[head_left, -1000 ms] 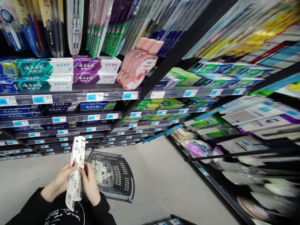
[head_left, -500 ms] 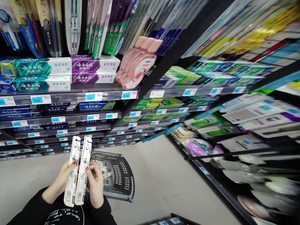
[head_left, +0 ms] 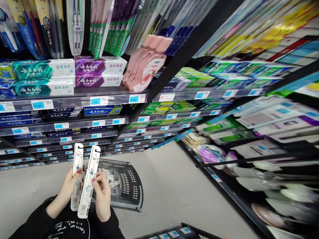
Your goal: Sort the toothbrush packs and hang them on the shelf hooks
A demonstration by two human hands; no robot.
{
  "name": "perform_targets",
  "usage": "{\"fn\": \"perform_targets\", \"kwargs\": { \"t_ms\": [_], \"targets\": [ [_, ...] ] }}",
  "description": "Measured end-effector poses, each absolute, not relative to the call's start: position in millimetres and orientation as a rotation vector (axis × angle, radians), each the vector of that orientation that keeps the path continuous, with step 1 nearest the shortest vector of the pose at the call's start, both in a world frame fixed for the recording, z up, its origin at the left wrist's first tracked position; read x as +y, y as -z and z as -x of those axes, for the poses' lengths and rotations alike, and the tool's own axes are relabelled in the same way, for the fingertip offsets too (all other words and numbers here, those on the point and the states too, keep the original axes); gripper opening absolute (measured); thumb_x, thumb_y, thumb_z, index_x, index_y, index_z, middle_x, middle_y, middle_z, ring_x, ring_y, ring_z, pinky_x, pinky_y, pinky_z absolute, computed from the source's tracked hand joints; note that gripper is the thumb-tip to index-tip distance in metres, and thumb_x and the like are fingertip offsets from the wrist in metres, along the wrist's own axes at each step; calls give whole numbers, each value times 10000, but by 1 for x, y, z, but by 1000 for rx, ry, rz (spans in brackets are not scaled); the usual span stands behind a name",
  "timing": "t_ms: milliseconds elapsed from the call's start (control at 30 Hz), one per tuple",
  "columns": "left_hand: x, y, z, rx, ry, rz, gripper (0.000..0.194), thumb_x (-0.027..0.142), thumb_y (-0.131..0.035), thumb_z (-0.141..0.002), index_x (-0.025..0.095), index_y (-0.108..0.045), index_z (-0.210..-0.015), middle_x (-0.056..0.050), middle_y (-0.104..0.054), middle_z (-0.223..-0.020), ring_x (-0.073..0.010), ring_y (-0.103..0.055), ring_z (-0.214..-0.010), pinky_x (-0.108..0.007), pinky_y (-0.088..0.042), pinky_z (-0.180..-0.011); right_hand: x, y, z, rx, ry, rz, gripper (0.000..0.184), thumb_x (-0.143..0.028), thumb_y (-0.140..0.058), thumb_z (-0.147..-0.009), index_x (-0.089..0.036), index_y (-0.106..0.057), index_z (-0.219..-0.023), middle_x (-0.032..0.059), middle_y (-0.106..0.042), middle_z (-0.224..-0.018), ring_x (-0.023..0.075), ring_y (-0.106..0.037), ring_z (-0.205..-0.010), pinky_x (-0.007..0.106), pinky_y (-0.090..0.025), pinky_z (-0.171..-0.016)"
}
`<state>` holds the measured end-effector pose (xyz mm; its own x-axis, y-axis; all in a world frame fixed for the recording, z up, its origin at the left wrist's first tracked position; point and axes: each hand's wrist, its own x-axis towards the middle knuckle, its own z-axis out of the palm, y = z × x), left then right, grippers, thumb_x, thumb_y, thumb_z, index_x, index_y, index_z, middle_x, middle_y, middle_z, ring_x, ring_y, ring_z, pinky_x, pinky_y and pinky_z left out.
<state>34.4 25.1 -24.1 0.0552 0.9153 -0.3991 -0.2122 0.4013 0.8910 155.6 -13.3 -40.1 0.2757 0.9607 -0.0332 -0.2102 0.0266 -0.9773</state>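
The shopper has a slim white pack in each hand, both long and narrow like toothbrush packs, held up side by side above the lap. The left hand (head_left: 63, 191) is closed on the left pack (head_left: 77, 187), its red-nailed thumb pressed flat on the printed front while the other fingers are mostly hidden behind. The right hand (head_left: 102, 192) is clamped on the right pack (head_left: 88, 183), thumb on the face, fingers curled by the far edge. Both packs show numbered pictures and a hook cut-out at the top; the right one leans more, so their tops stand apart and their lower ends come close. I can't tell whether those ends touch.

Just beyond the right hand sits a dark shopping basket (head_left: 140, 194) with slotted sides, some white items inside partly hidden by the fingers. It is low, over the pale grey floor (head_left: 164, 186).

Ahead, a shelf carries stacked teal toothpaste boxes (head_left: 42, 71), purple toothpaste boxes (head_left: 99, 64) beside them, then a leaning bunch of pink packets (head_left: 146, 66). Green-ended DARLIE toothbrush packs (head_left: 122, 36) hang above, and blue-and-white price tags (head_left: 42, 104) line the shelf edge.
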Motion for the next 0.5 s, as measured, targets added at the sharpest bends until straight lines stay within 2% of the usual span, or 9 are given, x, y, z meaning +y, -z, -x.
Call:
{"fn": "perform_targets", "kwargs": {
  "t_ms": [167,300,433,500],
  "targets": [
    [22,25,-34,1220,-964,-659,405,437,-619,-672,163,-626,-970,-76,-677,-966,-257,-574,-960,-352,-429,-844,-12,37,-152,-940,-1075,1203,193,-286,-524,-790,-187,-449,-642,23,-438,-882,176,-473,-860,307,-341,-784],
    [12,22,-38,1058,-816,-480,515,524,-545,-698,131,-597,-1026,-117,-670,-974,-284,-585,-937,-399,-442,-819,-9,37,-142,-958,-1031,1324,191,-271,-520,-772,-186,-441,-620,27,-428,-905,185,-461,-904,313,-326,-831],
    [8,15,-42,990,-866,-540,451,332,-696,-628,187,-578,-1039,-64,-656,-1015,-254,-570,-983,-344,-419,-863,-10,36,-138,-988,-986,1378,176,-237,-511,-761,-188,-444,-606,30,-430,-895,194,-452,-929,320,-321,-847],
    [8,13,-43,1015,-857,-541,447,285,-706,-621,191,-571,-1037,-55,-661,-978,-244,-588,-933,-328,-446,-808,-11,37,-139,-995,-992,1373,172,-232,-504,-767,-189,-447,-611,31,-432,-894,194,-454,-927,323,-323,-847]
  ]
}}
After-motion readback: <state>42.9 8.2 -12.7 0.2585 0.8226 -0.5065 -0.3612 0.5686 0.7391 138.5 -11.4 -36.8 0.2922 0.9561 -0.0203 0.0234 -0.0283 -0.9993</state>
